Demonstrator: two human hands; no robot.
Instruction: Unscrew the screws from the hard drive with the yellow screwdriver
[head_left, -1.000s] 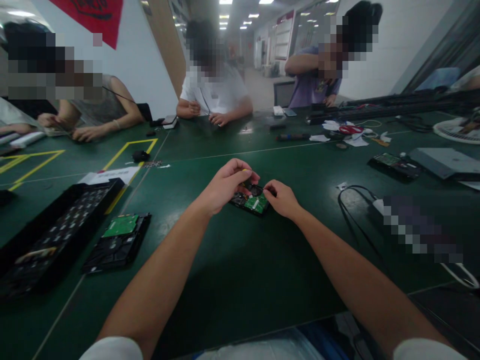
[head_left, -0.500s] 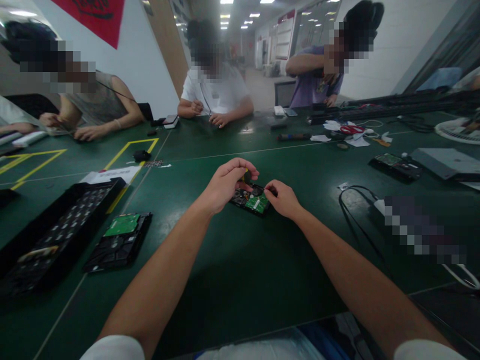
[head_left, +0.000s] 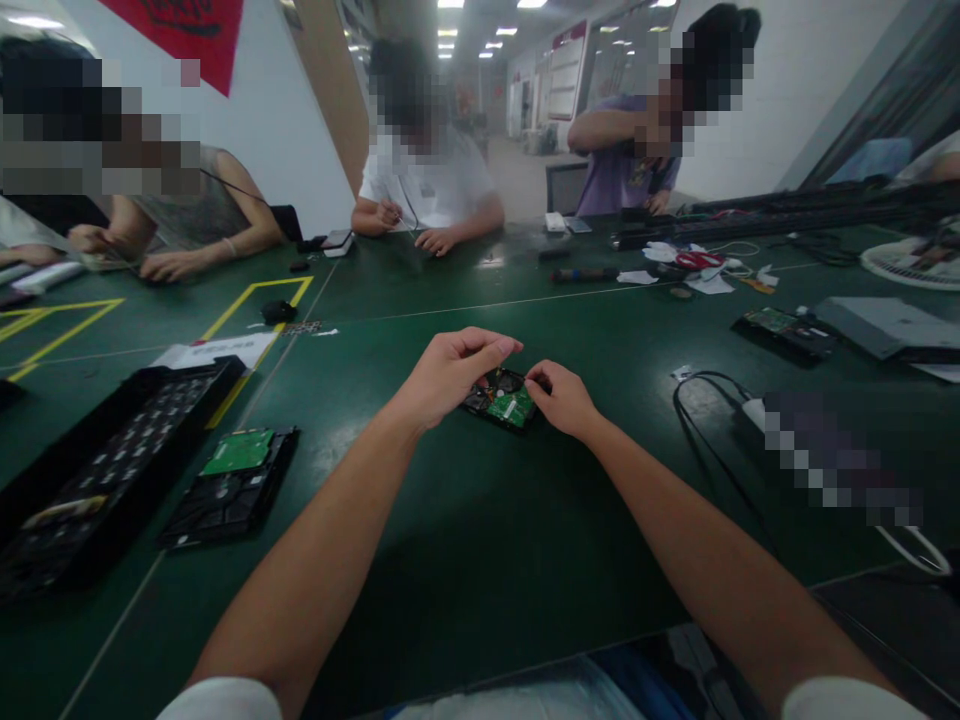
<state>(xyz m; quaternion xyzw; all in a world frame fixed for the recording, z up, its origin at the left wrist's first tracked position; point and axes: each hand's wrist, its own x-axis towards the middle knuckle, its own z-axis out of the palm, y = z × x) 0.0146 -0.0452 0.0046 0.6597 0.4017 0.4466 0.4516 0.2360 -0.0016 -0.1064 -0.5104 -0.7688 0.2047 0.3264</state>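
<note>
A small black hard drive lies board-up on the green table, its green circuit board showing. My left hand hovers over the drive's left end with the fingers curled tight in a pinch; what they grip is hidden, though a small yellow tool showed there a moment ago. My right hand rests at the drive's right edge, thumb and fingertips pinched on it and holding it down.
A second hard drive and a long black tray lie at the left. A black cable loops at the right, beyond it another drive and a grey box. Three people sit along the far side.
My left hand has dropped slightly and closed over the yellow tool, which no longer shows. My right hand stays on the drive's edge.
</note>
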